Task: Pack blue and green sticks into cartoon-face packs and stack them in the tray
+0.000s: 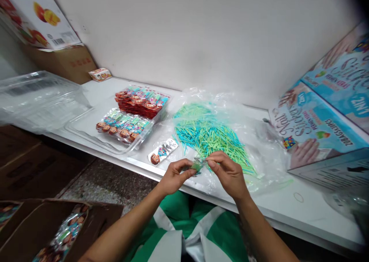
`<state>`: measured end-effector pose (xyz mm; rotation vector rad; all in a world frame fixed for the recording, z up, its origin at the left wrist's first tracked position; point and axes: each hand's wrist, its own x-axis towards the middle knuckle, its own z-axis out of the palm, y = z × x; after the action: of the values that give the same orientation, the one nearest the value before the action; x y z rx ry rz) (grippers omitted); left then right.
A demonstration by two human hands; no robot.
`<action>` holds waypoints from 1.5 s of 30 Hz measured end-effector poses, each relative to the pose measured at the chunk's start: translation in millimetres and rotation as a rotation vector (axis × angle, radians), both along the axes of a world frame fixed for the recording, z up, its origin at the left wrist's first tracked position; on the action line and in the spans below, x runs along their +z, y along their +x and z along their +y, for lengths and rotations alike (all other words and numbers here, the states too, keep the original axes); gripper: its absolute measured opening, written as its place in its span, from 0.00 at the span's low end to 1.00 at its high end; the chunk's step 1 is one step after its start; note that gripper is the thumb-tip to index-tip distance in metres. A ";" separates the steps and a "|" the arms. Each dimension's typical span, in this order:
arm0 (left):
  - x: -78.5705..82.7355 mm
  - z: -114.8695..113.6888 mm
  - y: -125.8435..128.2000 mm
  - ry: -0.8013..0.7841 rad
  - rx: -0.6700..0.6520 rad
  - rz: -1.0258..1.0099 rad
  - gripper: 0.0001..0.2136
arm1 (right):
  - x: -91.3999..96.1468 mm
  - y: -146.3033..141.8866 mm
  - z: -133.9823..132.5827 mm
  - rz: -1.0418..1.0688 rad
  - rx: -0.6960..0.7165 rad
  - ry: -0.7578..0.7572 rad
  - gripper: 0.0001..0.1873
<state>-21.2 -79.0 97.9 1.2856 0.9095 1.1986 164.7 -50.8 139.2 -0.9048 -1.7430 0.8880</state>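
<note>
My left hand (pixel 174 174) and my right hand (pixel 227 171) meet over the front edge of the white table (pixel 288 204). Between their fingertips they pinch a small green bundle of sticks (pixel 197 166). Just behind the hands lies a heap of blue and green sticks (pixel 207 133) on a clear plastic bag (pixel 259 146). A single blister pack with a cartoon head (pixel 163 151) lies to the left of my left hand.
A clear tray (pixel 83 125) holds rows of packed cartoon items (pixel 123 125), with a red stack (pixel 142 100) behind. Printed blue boxes (pixel 319 127) stand at right. Clear lids (pixel 37 97) lie far left. A brown carton (pixel 52 227) with packs sits on the floor.
</note>
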 end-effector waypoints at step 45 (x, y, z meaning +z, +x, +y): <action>-57.9 115.8 -126.3 -0.254 0.393 1.221 0.08 | -36.9 63.2 -12.8 -0.123 -0.321 -0.366 0.15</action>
<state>-147.4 36.7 40.0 1.6400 2.1811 0.4168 227.9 -63.6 102.2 -1.4609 -1.4999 0.9655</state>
